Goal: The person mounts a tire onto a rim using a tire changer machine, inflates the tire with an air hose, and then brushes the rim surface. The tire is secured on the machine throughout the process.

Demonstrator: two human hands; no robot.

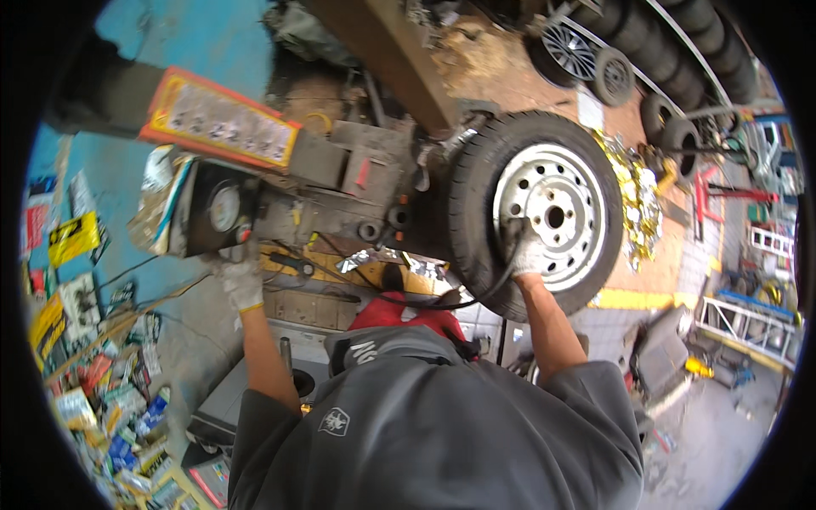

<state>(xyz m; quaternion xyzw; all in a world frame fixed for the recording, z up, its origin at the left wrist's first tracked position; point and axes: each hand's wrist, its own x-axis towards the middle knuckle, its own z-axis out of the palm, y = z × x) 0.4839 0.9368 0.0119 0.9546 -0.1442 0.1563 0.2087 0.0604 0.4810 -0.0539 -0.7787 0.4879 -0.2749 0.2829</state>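
A car wheel (555,183) with a black tyre and a white steel rim stands in front of me, right of centre. My right hand (525,253), in a pale work glove, is at the rim's lower left edge, closed around the end of a black air hose (476,299). The hose curves down and left from it; the glove hides its tip. On the left is a dark box with a round dial gauge (225,206). My gloved left hand (238,279) reaches up to the box's lower edge, fingers extended beside a small red button (246,234).
A dusty machine arm with an orange-framed label (223,119) extends from the left above the gauge box. Crumpled gold foil (637,200) lies right of the wheel. Tyres (642,42) fill a rack at the upper right. Scattered packets (119,408) cover the lower left; a ladder (748,330) is far right.
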